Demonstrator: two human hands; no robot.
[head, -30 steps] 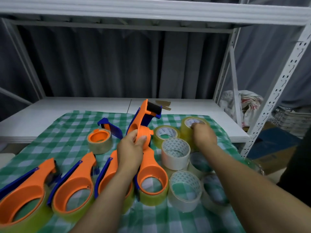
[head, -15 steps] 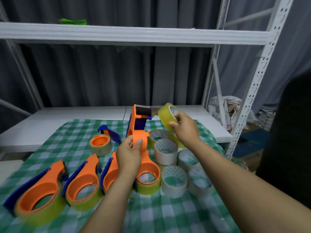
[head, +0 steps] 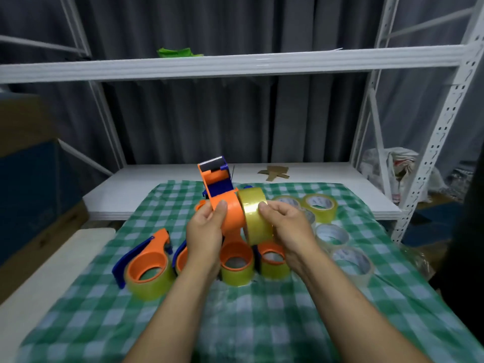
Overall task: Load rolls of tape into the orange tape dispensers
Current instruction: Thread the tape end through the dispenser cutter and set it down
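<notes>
Gripping the orange dispenser (head: pixel 231 211) in my left hand (head: pixel 207 231), I'd square the roll (head: pixel 255 218) my right hand (head: pixel 290 226) clasps, then push

A white shelf board (head: pixel 157 184) carries a green-and-white checked cloth (head: pixel 262 323). Loaded orange tape dispensers (head: pixel 146 265) lie mid-cloth, loose tape rolls (head: pixel 319 205) along its right side, and a cardboard scrap (head: pixel 273 172) on bare board behind it.

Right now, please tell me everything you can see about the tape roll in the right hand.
The tape roll is glossy, yellowish, see-through-looking tape, wound thick. It stands on edge in the air above the checked cloth, one flat side against the orange dispenser. The right hand grips its rim; the left hand holds the dispenser.
</notes>
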